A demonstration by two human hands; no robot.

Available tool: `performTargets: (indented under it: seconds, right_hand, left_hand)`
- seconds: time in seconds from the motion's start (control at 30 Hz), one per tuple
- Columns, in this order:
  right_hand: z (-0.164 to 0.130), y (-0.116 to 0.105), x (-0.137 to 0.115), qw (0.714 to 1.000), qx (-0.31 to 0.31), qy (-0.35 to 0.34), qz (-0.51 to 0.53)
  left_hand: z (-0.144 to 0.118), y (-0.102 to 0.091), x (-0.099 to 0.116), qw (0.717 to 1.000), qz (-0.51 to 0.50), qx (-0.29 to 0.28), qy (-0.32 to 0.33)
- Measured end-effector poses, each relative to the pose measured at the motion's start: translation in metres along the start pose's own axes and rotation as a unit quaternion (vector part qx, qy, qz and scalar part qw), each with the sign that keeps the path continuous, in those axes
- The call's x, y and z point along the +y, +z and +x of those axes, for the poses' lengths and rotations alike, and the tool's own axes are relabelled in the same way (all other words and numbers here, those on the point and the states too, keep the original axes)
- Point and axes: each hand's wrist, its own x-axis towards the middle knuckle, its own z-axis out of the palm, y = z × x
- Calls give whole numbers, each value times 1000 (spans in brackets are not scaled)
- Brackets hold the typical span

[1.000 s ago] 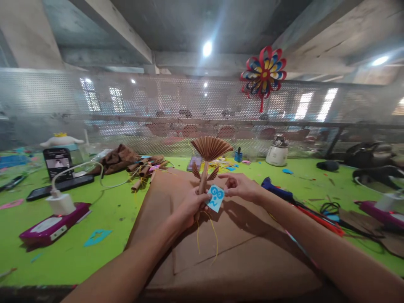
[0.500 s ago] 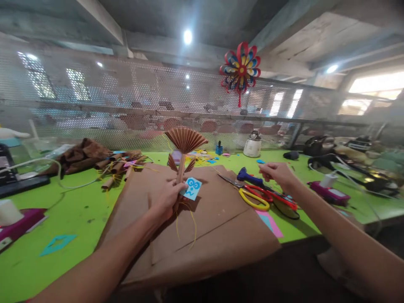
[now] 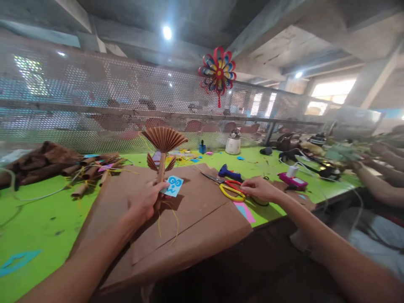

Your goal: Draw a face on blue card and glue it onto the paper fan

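Note:
My left hand point(image 3: 151, 195) is closed round the stem of a folded brown paper figure point(image 3: 164, 141), with a pleated fan top and two small pleated side pieces. The same fingers pinch a light-blue paper square point(image 3: 173, 186) with a blue cut-out face. Yellow strands point(image 3: 176, 221) hang below the hand. My right hand point(image 3: 257, 188) is low over the tools, fingertips together at the red scissors handle point(image 3: 232, 184); what lies between them is hidden. Yellow-handled scissors point(image 3: 232, 193) lie just left of it. A blue glue gun point(image 3: 229, 172) lies behind.
Brown paper sheeting point(image 3: 195, 235) covers the front of the green table point(image 3: 34, 214). Rolled brown paper pieces point(image 3: 91, 172) lie left. A white bottle point(image 3: 232, 145) and blue pot point(image 3: 202, 147) stand behind. A purple power strip point(image 3: 293, 182) lies right, near another person's arms point(image 3: 372, 181).
The view has turned right, bringing another person's arms into sight. My right hand has come down from above the tools to the red handle. My left hand keeps its hold.

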Motion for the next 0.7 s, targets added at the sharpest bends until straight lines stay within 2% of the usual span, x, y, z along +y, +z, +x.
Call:
performTargets:
  seconds: [0.1, 0.23, 0.43, 0.57, 0.7]
  right_hand:
    - [0, 8, -1, 1000, 13, -4, -9]
    - [5, 14, -3, 997, 67, 9, -27]
    - [28, 9, -4, 990, 106, 40, -89]
    - [68, 4, -1, 982, 75, 55, -162]
    - [110, 15, 6, 970, 5, 89, -226]
  left_hand:
    - [0, -2, -1, 1000, -2, 5, 9]
    - [1, -6, -3, 1000, -5, 5, 13]
    - [-4, -2, -3, 1000, -24, -6, -6]
    - [-4, -1, -5, 999, -38, -14, -19]
    - [-5, -1, -8, 998, -49, -18, -23]
